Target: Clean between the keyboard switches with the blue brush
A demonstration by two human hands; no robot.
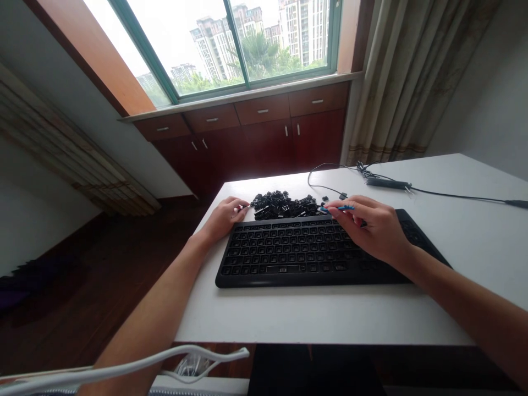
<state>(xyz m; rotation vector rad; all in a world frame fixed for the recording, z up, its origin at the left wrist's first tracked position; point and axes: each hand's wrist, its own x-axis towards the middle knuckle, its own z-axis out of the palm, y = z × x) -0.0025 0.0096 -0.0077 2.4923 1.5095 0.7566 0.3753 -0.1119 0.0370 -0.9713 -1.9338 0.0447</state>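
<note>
A black keyboard lies on the white table, its keycaps removed and the bare sockets showing. Behind it sits a pile of black keycaps. My left hand rests at the keyboard's far left corner, fingers curled, touching the edge of the pile; what it pinches is too small to make out. Over the keyboard's upper right part, my right hand is closed on a small blue tool whose tip points left toward the pile.
A black cable with a plug runs across the far right of the table. A couple of loose keycaps lie near it. Wooden drawers and a window stand behind the table. White cords hang at the bottom left.
</note>
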